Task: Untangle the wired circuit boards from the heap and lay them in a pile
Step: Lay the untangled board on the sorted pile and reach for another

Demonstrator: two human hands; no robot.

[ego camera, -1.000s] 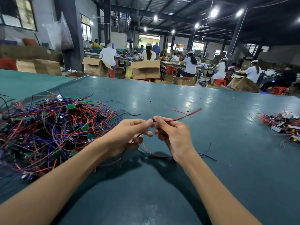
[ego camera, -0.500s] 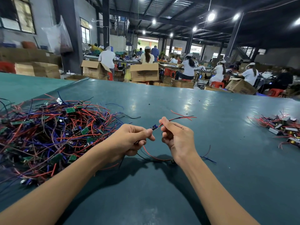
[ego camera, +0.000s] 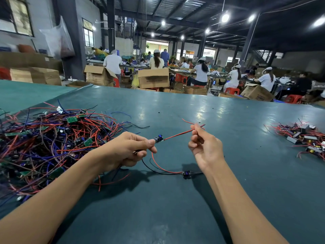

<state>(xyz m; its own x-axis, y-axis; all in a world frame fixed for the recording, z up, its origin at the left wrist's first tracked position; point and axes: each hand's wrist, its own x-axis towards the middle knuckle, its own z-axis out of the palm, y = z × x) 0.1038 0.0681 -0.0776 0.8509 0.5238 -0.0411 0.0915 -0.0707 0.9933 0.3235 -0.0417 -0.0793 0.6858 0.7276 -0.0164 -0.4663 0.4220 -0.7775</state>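
A tangled heap of red, blue and black wires with small green circuit boards covers the left of the teal table. My left hand pinches a small wired circuit board at the fingertips, held above the table. From it a red and black wire pair runs up to the right, where my right hand pinches it between thumb and forefinger. More of its wires hang down to a small dark component lying on the table below my hands.
A smaller pile of sorted boards with red wires lies at the table's right edge. Beyond the table's far edge stand cardboard boxes and several seated workers.
My hands have drawn apart: the right hand slid along the wire pair up and to the right, stretching it out, and the small board now shows clear of my left fingertips.
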